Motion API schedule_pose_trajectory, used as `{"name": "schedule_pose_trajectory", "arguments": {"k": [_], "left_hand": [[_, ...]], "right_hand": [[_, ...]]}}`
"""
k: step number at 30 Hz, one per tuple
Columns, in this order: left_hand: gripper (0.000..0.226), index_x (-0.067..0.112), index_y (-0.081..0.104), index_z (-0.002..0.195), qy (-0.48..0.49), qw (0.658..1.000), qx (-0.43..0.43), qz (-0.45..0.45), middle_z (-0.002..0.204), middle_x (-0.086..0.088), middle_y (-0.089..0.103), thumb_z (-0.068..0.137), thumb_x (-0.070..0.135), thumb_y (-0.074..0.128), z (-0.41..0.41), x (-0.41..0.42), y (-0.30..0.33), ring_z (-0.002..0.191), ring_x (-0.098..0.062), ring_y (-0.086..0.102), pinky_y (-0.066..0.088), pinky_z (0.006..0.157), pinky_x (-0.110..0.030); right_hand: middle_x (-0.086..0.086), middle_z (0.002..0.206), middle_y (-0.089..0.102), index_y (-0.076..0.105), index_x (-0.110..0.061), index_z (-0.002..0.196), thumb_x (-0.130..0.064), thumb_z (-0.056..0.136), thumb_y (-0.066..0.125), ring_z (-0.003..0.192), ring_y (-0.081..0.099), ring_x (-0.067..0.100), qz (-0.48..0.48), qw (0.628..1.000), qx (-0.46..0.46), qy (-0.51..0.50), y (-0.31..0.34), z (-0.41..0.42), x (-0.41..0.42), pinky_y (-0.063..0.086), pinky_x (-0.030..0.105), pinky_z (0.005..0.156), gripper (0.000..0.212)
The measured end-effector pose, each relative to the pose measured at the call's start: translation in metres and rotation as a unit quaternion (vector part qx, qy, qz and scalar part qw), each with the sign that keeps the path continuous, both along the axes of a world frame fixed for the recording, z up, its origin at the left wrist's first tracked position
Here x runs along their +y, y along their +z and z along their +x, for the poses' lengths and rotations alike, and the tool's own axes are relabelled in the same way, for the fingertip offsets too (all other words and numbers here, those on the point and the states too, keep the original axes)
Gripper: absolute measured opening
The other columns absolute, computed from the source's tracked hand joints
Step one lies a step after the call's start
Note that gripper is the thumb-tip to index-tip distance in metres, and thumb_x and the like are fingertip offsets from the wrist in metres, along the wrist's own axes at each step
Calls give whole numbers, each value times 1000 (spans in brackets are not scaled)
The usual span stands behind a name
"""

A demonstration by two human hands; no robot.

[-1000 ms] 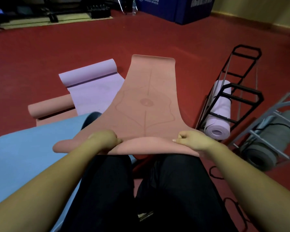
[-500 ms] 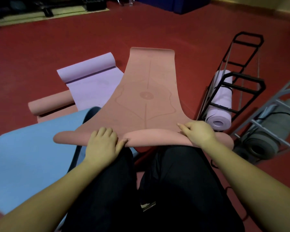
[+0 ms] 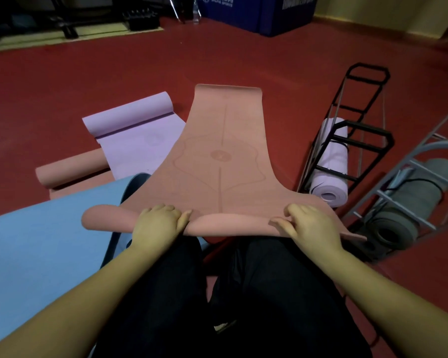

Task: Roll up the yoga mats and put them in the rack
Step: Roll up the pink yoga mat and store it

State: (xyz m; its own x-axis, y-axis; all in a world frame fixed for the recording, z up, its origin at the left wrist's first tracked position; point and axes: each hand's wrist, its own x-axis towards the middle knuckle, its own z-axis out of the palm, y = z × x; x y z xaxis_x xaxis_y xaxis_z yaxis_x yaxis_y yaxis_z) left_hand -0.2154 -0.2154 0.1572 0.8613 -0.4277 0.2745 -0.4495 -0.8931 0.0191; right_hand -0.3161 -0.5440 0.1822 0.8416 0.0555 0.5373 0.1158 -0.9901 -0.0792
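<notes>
both hands, left hand (image 3: 158, 223) and right hand (image 3: 309, 225), grip the rolled near end of a pink yoga mat (image 3: 221, 156), fingers curled around it.

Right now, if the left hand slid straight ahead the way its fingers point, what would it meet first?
Likely only the flat stretch of the pink mat that the left hand is rolling; nothing else shows in that line.

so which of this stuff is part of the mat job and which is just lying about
Part of the job:
- pink mat, both hands on its rolled end: left hand, right hand
- lilac mat, half rolled
- blue mat
- black rack

Lying about:
- blue box
- grey rack holding a grey mat
</notes>
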Motion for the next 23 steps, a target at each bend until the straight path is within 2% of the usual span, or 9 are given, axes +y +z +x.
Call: {"name": "schedule_pose_trajectory", "arguments": {"k": [2,4,8,10,15,18,21,23], "left_hand": [[59,17,62,53,6,1000,20,-7,57,1,59,94,45,30,3,0,3,63,-28,58,45,60,-33],[60,15,62,52,8,999,37,-14,56,-1,60,93,44,30,3,0,8,63,-29,58,46,60,-34],[57,12,64,71,86,985,149,-21,71,-4,60,103,45,30,7,-6,18,72,-26,57,43,63,-35],[54,15,61,74,108,977,183,3,74,-2,58,104,47,29,9,-7,25,76,-24,57,44,67,-34],[54,20,54,66,111,962,249,6,69,0,53,105,46,27,14,-11,33,79,-26,54,43,72,-34],[54,21,51,63,122,953,279,0,67,0,51,104,47,26,21,-16,42,80,-26,53,41,73,-34],[57,19,53,63,121,952,280,17,74,-6,56,104,48,26,29,-22,52,82,-27,54,42,76,-34],[57,15,55,65,121,953,278,28,80,-8,58,104,47,26,35,-26,62,83,-27,54,40,75,-34]], "right_hand": [[2,56,49,49,-15,64,-56,84,48,55,52,27,7,1000,2,-4,1,9,-5,34,36,49,46],[3,54,49,47,-16,58,-53,83,47,54,54,27,-1,1000,20,-10,5,21,-9,39,35,44,45],[2,44,51,54,-16,44,-54,79,43,41,54,24,-71,996,41,-40,6,26,-1,33,21,38,53],[2,44,51,55,-17,44,-55,80,42,41,55,23,-76,996,37,-40,-2,16,4,31,19,38,54],[3,56,55,57,-16,58,-55,87,43,56,58,28,-62,996,62,-34,-11,-7,7,40,31,45,51],[4,68,57,58,-15,69,-52,90,39,69,57,30,-59,990,107,-63,-12,-14,13,43,37,57,47],[6,71,57,56,-14,69,-49,92,35,73,56,33,-28,983,164,-83,-7,-4,13,45,42,62,47],[7,76,64,62,-13,73,-50,95,28,81,60,33,-25,974,206,-90,10,8,15,48,43,67,54]]}}
